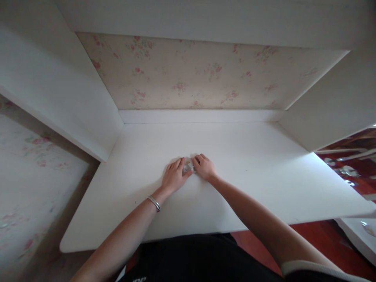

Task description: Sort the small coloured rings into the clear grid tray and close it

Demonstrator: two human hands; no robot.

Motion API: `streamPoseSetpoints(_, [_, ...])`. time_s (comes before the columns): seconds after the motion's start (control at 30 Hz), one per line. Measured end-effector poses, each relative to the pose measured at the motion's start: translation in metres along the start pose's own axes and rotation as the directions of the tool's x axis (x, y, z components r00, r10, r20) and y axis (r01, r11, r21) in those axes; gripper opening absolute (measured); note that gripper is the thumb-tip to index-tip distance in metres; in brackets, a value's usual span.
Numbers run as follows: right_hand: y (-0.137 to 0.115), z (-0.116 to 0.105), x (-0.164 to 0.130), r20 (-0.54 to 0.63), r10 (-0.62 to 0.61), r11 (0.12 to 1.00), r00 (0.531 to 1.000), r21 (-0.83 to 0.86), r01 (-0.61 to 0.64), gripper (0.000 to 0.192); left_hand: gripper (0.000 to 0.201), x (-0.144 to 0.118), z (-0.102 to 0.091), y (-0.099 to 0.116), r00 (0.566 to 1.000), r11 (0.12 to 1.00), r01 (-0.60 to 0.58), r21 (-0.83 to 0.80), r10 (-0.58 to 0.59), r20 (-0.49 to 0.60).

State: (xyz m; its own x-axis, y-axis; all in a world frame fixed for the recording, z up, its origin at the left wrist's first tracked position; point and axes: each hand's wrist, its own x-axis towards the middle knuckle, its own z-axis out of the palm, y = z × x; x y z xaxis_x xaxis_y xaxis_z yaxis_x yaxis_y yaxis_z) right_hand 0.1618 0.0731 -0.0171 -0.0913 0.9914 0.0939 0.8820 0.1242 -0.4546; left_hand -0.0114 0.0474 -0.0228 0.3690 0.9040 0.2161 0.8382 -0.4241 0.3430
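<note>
A small clear plastic packet (pixel 188 166) lies on the white desk top (pixel 258 156), between my two hands. What it contains is too small to make out. My left hand (pixel 175 175), with a silver bracelet (pixel 154 203) on the wrist, grips the packet's left side between thumb and fingers. On the other side, my right hand (pixel 204 166) has its fingers curled at the packet's right edge. Both hands rest low against the desk surface.
White side panels (pixel 88 86) rise left and right of the desk, and a white board (pixel 205 19) spans overhead. Floral wallpaper (pixel 199 74) covers the wall behind. The red floor (pixel 317 239) shows at lower right, near a white piece of furniture (pixel 355 235).
</note>
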Motion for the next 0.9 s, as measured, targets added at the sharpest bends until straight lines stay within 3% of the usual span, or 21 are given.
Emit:
streamPoseSetpoints(0.37, [-0.0003,-0.0015,-0.0066,0.004,-0.036,0.999,0.999,0.018,0.036,0.043,0.059,-0.0031,0.0046,-0.0017,0.995,1.000,0.020,0.023,-0.017,-0.096])
streamPoseSetpoints(0.9, [-0.0053,-0.0036,-0.0102,0.002,-0.072,0.997,0.997,-0.003,0.072,0.059,0.036,-0.0019,0.0015,0.0017,0.961,0.987,0.110,-0.119,-0.136,-0.239])
